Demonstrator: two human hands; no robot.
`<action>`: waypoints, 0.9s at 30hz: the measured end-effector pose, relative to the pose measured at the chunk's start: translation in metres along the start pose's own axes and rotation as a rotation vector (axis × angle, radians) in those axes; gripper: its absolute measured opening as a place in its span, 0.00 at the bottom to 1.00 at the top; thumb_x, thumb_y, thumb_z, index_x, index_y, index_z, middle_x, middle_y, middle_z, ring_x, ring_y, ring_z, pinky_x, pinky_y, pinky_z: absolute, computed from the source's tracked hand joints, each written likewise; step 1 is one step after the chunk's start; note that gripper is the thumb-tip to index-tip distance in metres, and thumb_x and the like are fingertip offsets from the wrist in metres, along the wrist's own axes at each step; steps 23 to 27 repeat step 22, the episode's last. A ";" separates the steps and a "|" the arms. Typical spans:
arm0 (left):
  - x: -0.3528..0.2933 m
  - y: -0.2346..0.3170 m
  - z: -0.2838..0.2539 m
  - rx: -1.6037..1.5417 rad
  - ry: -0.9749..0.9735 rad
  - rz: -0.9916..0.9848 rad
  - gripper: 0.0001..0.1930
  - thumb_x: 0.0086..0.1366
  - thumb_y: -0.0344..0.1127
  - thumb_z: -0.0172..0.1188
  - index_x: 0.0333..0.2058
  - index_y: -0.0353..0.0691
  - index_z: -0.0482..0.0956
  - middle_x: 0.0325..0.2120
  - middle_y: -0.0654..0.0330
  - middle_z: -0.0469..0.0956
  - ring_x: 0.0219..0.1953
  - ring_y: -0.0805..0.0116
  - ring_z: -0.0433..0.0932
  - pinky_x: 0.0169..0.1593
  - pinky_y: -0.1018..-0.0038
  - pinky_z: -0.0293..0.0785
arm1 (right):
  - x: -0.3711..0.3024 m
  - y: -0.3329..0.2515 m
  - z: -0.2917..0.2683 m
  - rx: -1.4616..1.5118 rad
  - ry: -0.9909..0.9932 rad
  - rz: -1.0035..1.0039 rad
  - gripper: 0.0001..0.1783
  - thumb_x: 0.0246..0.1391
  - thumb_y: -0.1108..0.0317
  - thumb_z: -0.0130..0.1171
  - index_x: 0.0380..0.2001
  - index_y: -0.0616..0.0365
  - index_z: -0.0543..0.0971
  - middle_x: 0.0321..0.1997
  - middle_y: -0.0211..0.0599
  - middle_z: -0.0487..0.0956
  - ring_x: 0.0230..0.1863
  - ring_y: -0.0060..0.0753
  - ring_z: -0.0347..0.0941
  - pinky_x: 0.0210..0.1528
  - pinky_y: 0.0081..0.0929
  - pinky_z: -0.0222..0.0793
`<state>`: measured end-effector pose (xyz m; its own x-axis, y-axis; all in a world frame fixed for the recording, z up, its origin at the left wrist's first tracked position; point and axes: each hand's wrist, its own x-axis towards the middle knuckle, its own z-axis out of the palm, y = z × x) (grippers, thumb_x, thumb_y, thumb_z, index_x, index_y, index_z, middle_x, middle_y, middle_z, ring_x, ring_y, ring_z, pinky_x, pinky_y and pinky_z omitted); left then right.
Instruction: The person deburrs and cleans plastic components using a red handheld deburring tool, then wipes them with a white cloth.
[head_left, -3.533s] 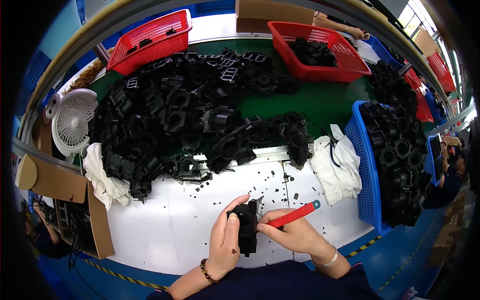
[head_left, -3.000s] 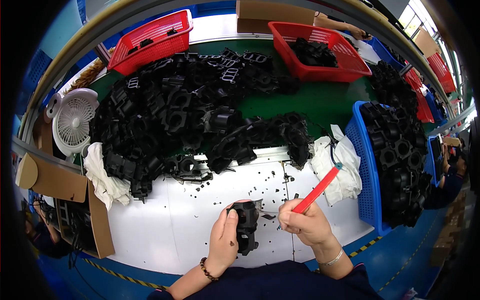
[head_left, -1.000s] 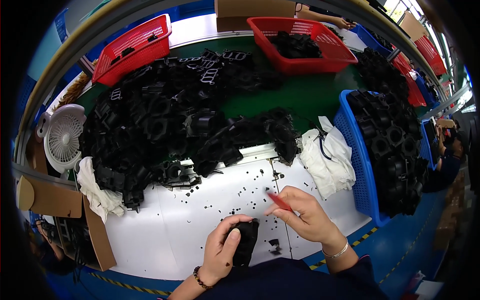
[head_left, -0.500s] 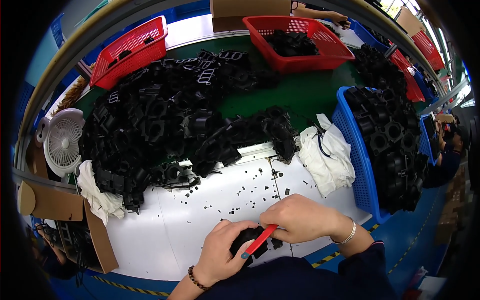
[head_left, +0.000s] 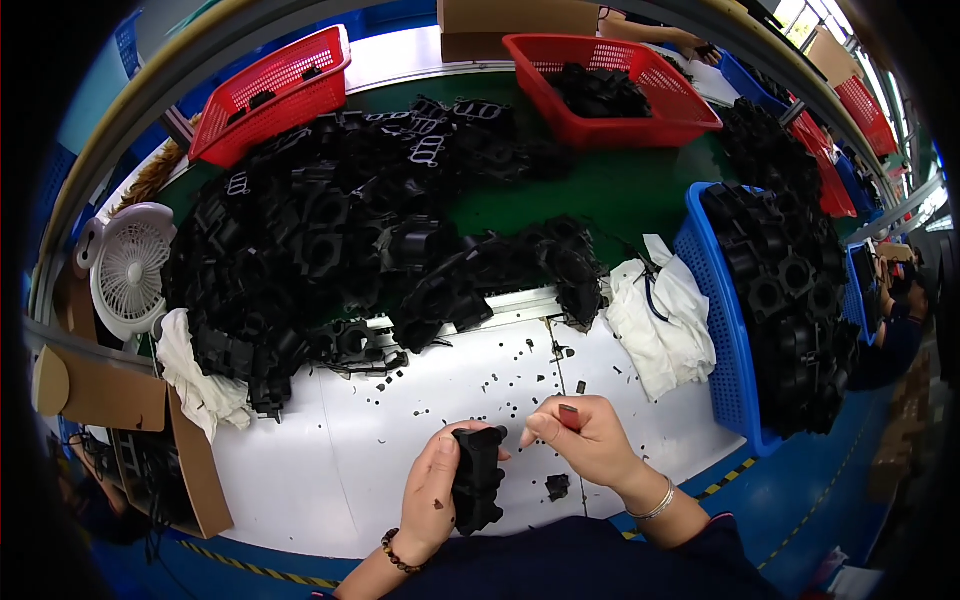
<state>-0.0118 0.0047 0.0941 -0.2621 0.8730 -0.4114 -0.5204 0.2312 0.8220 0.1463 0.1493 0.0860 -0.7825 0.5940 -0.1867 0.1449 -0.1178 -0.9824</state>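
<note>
My left hand (head_left: 425, 497) is closed around a black moulded plastic part (head_left: 478, 482), held upright near the front edge of the white table. My right hand (head_left: 603, 447) is a short way to the right of the part, its fingers wrapped round a slim red-handled tool (head_left: 570, 415). Only a short red end of that tool shows above the fist; the rest is hidden. The tool's visible end is apart from the part. Below my right hand, a small black piece (head_left: 557, 487) lies on the white tabletop (head_left: 370, 470).
Black scraps (head_left: 515, 385) are scattered ahead of my hands. Beyond them is a large heap of black parts (head_left: 320, 250). A blue basket (head_left: 722, 330) full of parts and a white cloth (head_left: 655, 335) are on the right; a white fan (head_left: 133, 270) and cardboard box (head_left: 200, 480) on the left. Red baskets (head_left: 625, 130) stand behind.
My right hand has taken the red-handled tool off the black part and turned it in the grip. My left hand has tilted the part more upright. The view has shifted slightly.
</note>
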 end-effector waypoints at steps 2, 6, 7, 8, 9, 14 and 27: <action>-0.001 0.003 0.007 0.055 0.032 0.060 0.22 0.79 0.46 0.38 0.54 0.34 0.72 0.40 0.53 0.80 0.38 0.72 0.78 0.43 0.77 0.75 | 0.003 0.010 0.015 0.143 0.035 -0.089 0.13 0.64 0.63 0.61 0.33 0.64 0.82 0.17 0.21 0.70 0.20 0.13 0.60 0.22 0.21 0.58; -0.001 -0.007 0.001 0.237 0.043 0.215 0.20 0.79 0.44 0.39 0.53 0.34 0.72 0.39 0.56 0.80 0.37 0.75 0.76 0.42 0.79 0.73 | 0.001 -0.015 0.022 -0.075 -0.004 0.071 0.14 0.64 0.65 0.61 0.29 0.65 0.80 0.17 0.20 0.68 0.20 0.13 0.59 0.23 0.18 0.56; 0.000 -0.006 0.002 0.392 0.059 0.309 0.20 0.79 0.43 0.39 0.53 0.34 0.73 0.38 0.57 0.80 0.36 0.76 0.76 0.41 0.79 0.72 | 0.000 -0.016 0.022 -0.122 0.001 0.054 0.14 0.64 0.65 0.60 0.27 0.64 0.79 0.17 0.20 0.67 0.20 0.13 0.58 0.23 0.18 0.55; 0.000 -0.005 0.002 0.547 0.076 0.403 0.19 0.79 0.42 0.39 0.53 0.34 0.73 0.38 0.58 0.80 0.36 0.77 0.75 0.41 0.80 0.71 | 0.000 -0.017 0.023 -0.170 0.006 0.037 0.14 0.64 0.66 0.60 0.25 0.63 0.77 0.18 0.19 0.67 0.20 0.13 0.58 0.23 0.18 0.54; -0.001 -0.005 0.002 0.548 0.076 0.403 0.19 0.79 0.42 0.39 0.53 0.34 0.73 0.38 0.58 0.80 0.36 0.77 0.75 0.41 0.80 0.71 | 0.000 -0.016 0.024 -0.169 0.006 0.036 0.14 0.64 0.66 0.60 0.25 0.63 0.77 0.18 0.19 0.67 0.20 0.13 0.58 0.23 0.18 0.54; -0.003 -0.004 0.005 0.259 0.017 0.183 0.20 0.79 0.44 0.39 0.53 0.34 0.72 0.40 0.56 0.81 0.37 0.75 0.77 0.44 0.78 0.73 | 0.000 -0.004 0.016 0.874 -0.123 0.020 0.13 0.63 0.66 0.59 0.26 0.62 0.75 0.18 0.26 0.71 0.17 0.16 0.60 0.21 0.20 0.54; -0.003 -0.004 0.004 0.185 0.019 0.070 0.26 0.78 0.53 0.36 0.56 0.36 0.69 0.42 0.51 0.79 0.40 0.69 0.79 0.45 0.75 0.76 | 0.006 -0.014 0.000 0.262 0.294 -0.243 0.20 0.67 0.53 0.55 0.32 0.55 0.87 0.37 0.46 0.80 0.41 0.31 0.74 0.50 0.26 0.68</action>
